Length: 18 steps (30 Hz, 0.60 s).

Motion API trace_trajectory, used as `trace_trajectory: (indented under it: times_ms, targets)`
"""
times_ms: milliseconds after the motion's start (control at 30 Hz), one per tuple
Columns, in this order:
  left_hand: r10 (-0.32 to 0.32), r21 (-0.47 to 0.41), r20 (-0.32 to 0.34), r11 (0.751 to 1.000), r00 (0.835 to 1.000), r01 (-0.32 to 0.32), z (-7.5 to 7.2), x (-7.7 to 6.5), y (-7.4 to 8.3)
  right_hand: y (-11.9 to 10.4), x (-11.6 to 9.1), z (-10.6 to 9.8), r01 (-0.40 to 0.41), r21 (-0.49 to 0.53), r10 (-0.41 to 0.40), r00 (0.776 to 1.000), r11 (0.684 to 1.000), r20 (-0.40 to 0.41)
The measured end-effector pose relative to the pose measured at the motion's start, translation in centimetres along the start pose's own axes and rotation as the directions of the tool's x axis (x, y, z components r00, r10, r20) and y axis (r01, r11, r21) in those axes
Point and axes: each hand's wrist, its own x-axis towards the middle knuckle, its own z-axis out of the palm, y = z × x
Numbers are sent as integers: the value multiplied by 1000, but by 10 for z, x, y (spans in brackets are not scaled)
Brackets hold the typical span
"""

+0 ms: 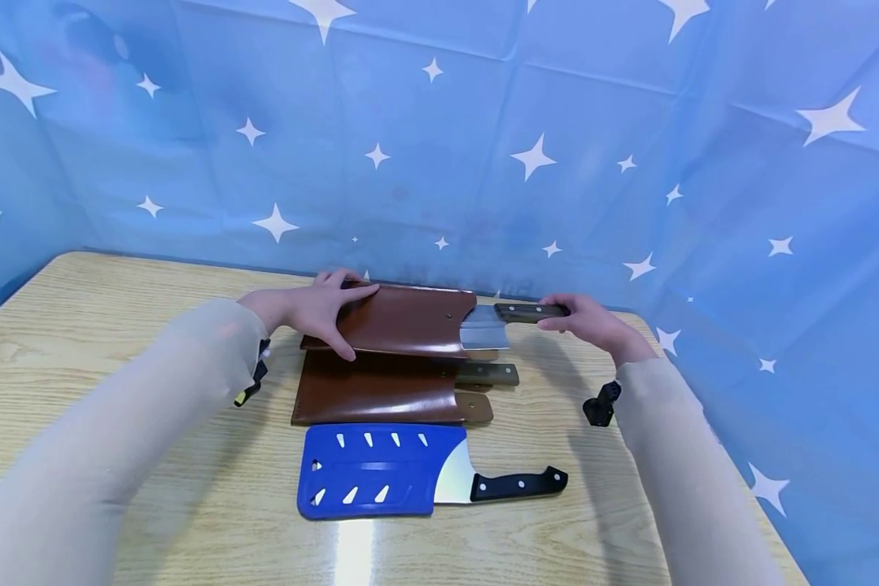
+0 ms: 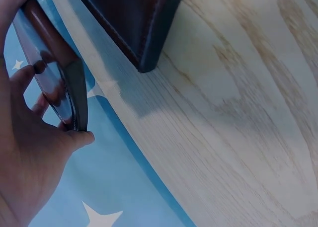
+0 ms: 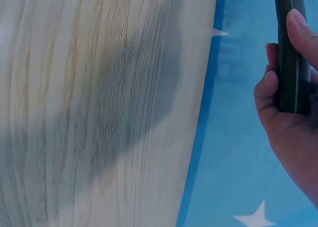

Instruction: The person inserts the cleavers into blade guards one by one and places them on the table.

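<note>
My left hand [image 1: 324,313] grips the left end of a brown leather knife sheath [image 1: 417,319], thumb and fingers spread round it. The left wrist view has that sheath's end [image 2: 54,70] raised beyond the table edge. Out of its right side comes a cleaver [image 1: 484,332], part of the blade bare and the rest hidden in the leather. My right hand [image 1: 592,324] holds its dark wooden handle [image 3: 292,63], thumb along one side. Just nearer lies a second brown sheath [image 1: 373,395] with a cleaver handle [image 1: 487,374] sticking out.
Closest to me on the wooden table [image 1: 227,529] lies another cleaver in a blue plastic blade cover [image 1: 403,480], its black handle [image 1: 520,486] pointing right. A blue curtain with white stars [image 1: 439,163] hangs right behind the table's back edge.
</note>
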Motion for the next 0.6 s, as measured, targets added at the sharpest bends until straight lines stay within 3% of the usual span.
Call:
trace_trajectory:
  times_ms: [600]
  targets:
    - [-3,-6,-36,1000,999,3,-3,6,9,-26,10,14,35,-3,-35,999,999,-6]
